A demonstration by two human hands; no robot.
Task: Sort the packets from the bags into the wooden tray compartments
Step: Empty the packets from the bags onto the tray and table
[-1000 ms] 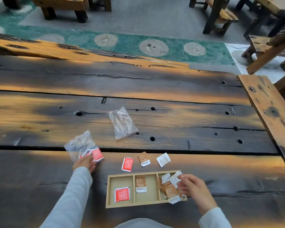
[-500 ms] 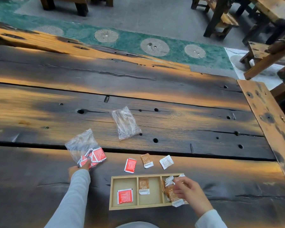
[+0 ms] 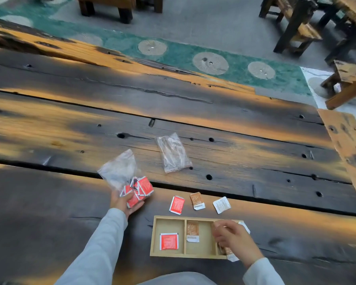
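A wooden tray [image 3: 169,218] with three compartments lies near the table's front edge. Its left compartment holds a red packet [image 3: 169,241], its middle one a brown packet [image 3: 192,231]. My right hand [image 3: 235,240] is curled over the right compartment, on a pile of brown and white packets [image 3: 229,254]. My left hand [image 3: 125,203] grips a bunch of red packets [image 3: 141,188] spilling from the mouth of a clear plastic bag [image 3: 118,168]. A red packet [image 3: 177,204], a brown packet [image 3: 196,200] and a white packet [image 3: 221,205] lie in a row just behind the tray.
A second clear bag [image 3: 173,152] lies flat farther back on the dark plank table [image 3: 70,124]. A wooden bench [image 3: 349,145] borders the table on the right. Beyond the table are a green patterned rug and more wooden furniture.
My left hand has pulled more red packets out of the bag's mouth and lifted the bag a little. My right hand has moved down over the pile in the right compartment.
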